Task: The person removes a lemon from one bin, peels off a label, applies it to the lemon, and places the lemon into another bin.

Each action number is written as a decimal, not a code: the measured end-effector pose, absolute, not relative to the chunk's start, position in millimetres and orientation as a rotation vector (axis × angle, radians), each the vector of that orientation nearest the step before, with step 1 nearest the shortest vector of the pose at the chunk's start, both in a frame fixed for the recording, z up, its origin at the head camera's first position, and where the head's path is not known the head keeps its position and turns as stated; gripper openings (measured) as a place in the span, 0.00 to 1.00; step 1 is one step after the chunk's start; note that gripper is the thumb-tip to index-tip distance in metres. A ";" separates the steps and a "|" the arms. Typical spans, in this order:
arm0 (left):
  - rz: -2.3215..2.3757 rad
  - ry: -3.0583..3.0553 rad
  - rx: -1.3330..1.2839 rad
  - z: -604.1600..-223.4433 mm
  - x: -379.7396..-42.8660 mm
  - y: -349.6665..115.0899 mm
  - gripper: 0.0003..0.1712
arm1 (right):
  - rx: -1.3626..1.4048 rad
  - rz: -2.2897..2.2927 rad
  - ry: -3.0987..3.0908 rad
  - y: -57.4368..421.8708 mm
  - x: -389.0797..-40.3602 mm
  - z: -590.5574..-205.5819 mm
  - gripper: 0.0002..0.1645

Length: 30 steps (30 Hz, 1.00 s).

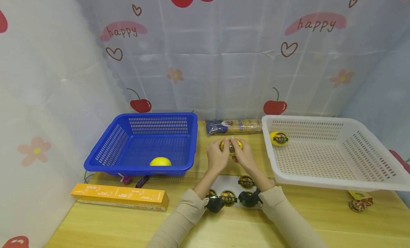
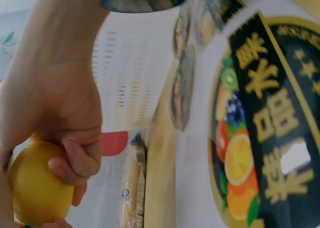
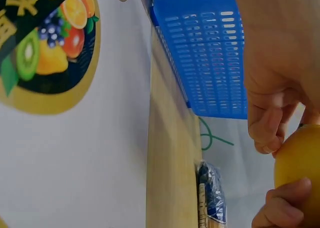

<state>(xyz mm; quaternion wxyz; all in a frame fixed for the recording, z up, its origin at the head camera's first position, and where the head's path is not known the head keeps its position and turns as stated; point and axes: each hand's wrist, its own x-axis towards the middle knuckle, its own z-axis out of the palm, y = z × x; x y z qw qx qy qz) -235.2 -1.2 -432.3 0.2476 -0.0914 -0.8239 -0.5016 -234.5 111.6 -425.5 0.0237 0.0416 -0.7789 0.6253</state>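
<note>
Both hands hold one yellow lemon (image 2: 37, 188) above the table, close over a white sticker sheet (image 1: 224, 184). My left hand (image 1: 216, 156) grips its left side, and my right hand (image 1: 246, 156) grips the right side. The two thumbs lie on a dark oval sticker (image 1: 231, 148) on the lemon, partly covering it. Several black-and-gold fruit stickers (image 1: 229, 198) are on the sheet, some hidden by the wrist cameras. A plain lemon (image 1: 160, 162) sits in the blue basket (image 1: 141, 168) at left. The white basket (image 1: 317, 182) at right contains a stickered lemon (image 1: 279, 138).
A pasta packet (image 1: 235, 127) lies behind the hands, between the baskets. At front left is a long orange box (image 1: 120, 196), with a wrapped lollipop (image 1: 126, 179) and a small dark purple bar (image 1: 142, 181) behind it. Wrapped brown sweets (image 1: 360, 204) lie at front right. A printed curtain (image 1: 221, 80) closes the back.
</note>
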 end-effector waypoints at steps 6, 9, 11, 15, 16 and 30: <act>-1.324 -2.372 -0.276 -432.6 -232.2 -2.6 0.29 | 0.156 1.879 -2.388 112.0 -233.4 -424.9 0.33; -1.341 -2.379 -0.313 -431.7 -231.7 -3.6 0.28 | 0.161 1.853 -2.387 113.2 -230.4 -419.3 0.31; -1.361 -2.370 -0.343 -431.2 -231.7 -4.1 0.26 | 0.178 1.846 -2.378 113.1 -225.4 -411.3 0.27; -1.416 -2.321 -0.374 -430.5 -231.7 -5.0 0.22 | 0.211 1.851 -2.323 110.3 -212.3 -392.7 0.23; -1.427 -2.312 -0.378 -430.4 -231.6 -5.1 0.21 | 0.217 1.846 -2.312 109.6 -209.8 -389.5 0.23; -1.642 -2.359 -0.305 -410.5 -220.6 -13.1 0.20 | 0.049 1.925 -2.354 126.2 -226.8 -406.8 0.30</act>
